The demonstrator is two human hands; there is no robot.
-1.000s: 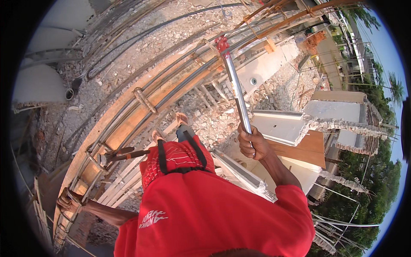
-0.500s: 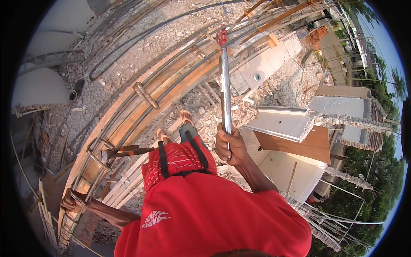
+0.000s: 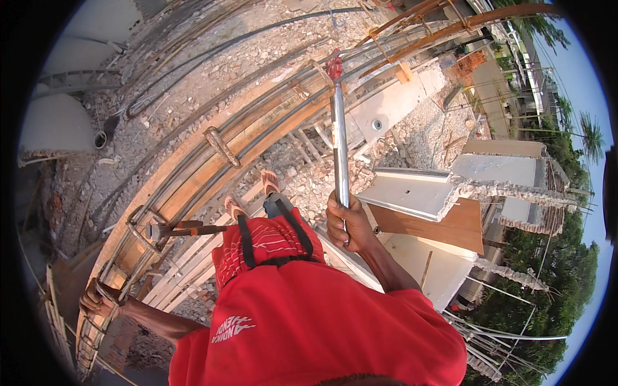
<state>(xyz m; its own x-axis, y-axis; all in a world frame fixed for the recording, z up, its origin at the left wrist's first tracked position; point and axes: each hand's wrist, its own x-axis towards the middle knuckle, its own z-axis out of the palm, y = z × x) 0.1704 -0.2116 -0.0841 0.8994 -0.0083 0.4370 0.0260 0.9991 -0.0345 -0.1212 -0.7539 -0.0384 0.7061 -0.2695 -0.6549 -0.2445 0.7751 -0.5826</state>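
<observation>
My right hand [image 3: 347,222] is closed round the lower end of a long silver-handled tool [image 3: 340,145]. Its red head [image 3: 333,67] is at the steel bars of a rebar cage [image 3: 254,151], at the far side; I cannot make out its jaws. At the lower left, my left hand [image 3: 100,299] is wrapped round the cage's bars near a stirrup. The cage lies along a wooden formwork trough [image 3: 174,164], which curves in this view. A hammer [image 3: 183,230] lies across the cage near my waist, its handle end by my clothing.
Broken rubble [image 3: 174,96] covers the ground beyond the trough. Loose planks [image 3: 183,267] lie beside my legs. On the right stand broken white wall slabs [image 3: 412,190] and a brown board [image 3: 431,225]. Rusty bars [image 3: 476,22] stick out at the top right.
The view has shifted slightly, so the slabs on the right appear farther left. Both hands keep their grips, and the red tool head stays at the bars.
</observation>
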